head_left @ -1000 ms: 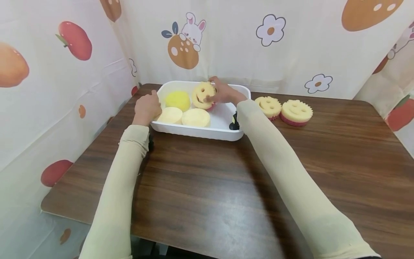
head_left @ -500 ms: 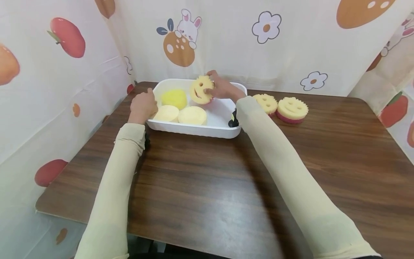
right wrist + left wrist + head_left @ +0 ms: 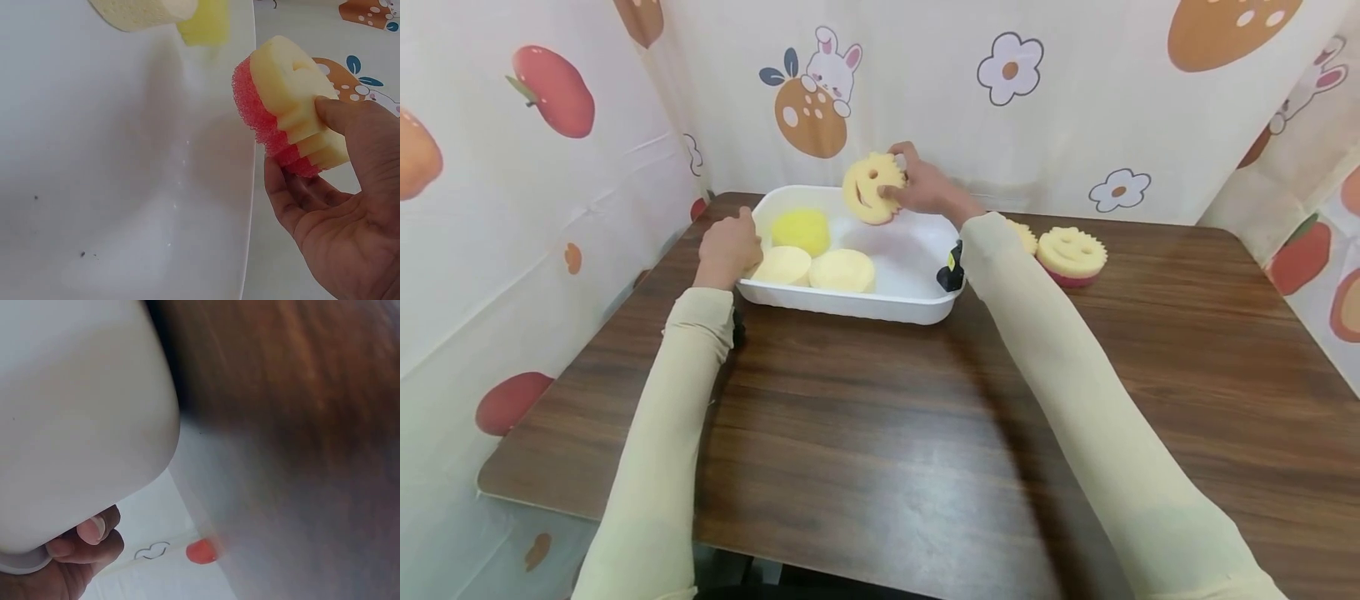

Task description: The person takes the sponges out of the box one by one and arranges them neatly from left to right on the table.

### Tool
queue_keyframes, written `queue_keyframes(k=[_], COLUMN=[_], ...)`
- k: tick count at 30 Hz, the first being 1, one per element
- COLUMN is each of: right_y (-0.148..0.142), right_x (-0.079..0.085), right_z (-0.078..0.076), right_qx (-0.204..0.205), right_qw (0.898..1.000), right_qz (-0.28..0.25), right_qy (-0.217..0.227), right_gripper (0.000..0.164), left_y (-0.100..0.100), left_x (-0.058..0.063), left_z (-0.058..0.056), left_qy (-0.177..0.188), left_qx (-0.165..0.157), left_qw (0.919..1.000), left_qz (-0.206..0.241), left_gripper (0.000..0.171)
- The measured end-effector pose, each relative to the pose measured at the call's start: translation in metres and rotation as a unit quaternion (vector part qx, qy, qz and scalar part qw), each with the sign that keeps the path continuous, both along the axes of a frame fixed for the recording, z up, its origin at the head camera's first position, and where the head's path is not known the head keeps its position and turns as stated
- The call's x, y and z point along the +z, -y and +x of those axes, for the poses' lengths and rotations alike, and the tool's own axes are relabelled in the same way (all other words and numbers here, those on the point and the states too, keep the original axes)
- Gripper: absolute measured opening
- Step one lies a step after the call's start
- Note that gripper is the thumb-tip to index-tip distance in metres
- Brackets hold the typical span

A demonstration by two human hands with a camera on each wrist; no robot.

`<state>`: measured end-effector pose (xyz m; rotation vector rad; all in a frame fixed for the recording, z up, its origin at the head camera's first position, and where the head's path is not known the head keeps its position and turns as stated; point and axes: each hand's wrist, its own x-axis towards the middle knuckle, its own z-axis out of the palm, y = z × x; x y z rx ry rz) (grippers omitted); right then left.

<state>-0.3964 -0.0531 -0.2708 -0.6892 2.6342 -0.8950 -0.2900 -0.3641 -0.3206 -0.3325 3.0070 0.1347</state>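
My right hand [image 3: 928,185] pinches a smiley-face sponge [image 3: 871,190], thumb on its pale yellow face and fingers behind. The right wrist view shows the sponge [image 3: 294,103] edge-on, with a rough pink layer under the yellow foam. It is held above the far side of a white tray [image 3: 850,305]. My left hand [image 3: 730,247] grips the tray's left rim; in the left wrist view its fingers [image 3: 100,547] curl against the tray wall [image 3: 94,431]. Inside the tray sit two pale round sponges [image 3: 842,271] and a bright yellow sponge [image 3: 801,231].
Two more smiley sponges with pink undersides stand on the brown table [image 3: 865,417] right of the tray; one sponge [image 3: 1071,254] shows fully, the other is partly hidden by my right sleeve [image 3: 1037,292]. A patterned curtain [image 3: 925,100] hangs right behind the tray.
My right hand has lifted the smiley sponge up from among the others in the tray, toward the back and slightly right. My left hand stays on the tray rim.
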Motion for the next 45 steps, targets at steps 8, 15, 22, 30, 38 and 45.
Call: queue_keyframes(k=[8,15,22,30,38,45], right_y=[-0.015,-0.038,-0.064,-0.096,-0.122,-0.145], right_x=[0.009,0.017,0.030,0.046,0.043,0.039], right_z=[0.002,0.003,0.002,0.000,-0.001,-0.002], right_qx=[-0.012,-0.026,-0.046,-0.100,-0.147,-0.186], right_qw=[1.000,0.998,0.997,0.993,0.986,0.978], right_qz=[-0.023,-0.053,-0.056,-0.067,-0.074,-0.095], right_qy=[-0.002,-0.001,-0.013,-0.006,-0.003,-0.008], right_gripper=[0.068,0.068,0.070,0.070,0.069,0.073], left_y=[-0.002,-0.004,-0.004,-0.003,-0.002,-0.004], left_x=[-0.004,-0.004,-0.004,-0.001,0.000,0.003], left_z=[0.003,0.004,0.004,0.002,0.001,0.001], left_qy=[-0.011,-0.014,-0.004,0.000,0.003,0.000], left_qx=[-0.007,-0.014,-0.008,-0.001,0.002,0.001], left_qw=[0.9998,0.9997,0.9998,0.9999,1.0000,1.0000], left_qz=[0.011,0.017,0.019,0.016,0.009,0.003], left_gripper=[0.065,0.064,0.065,0.069,0.068,0.066])
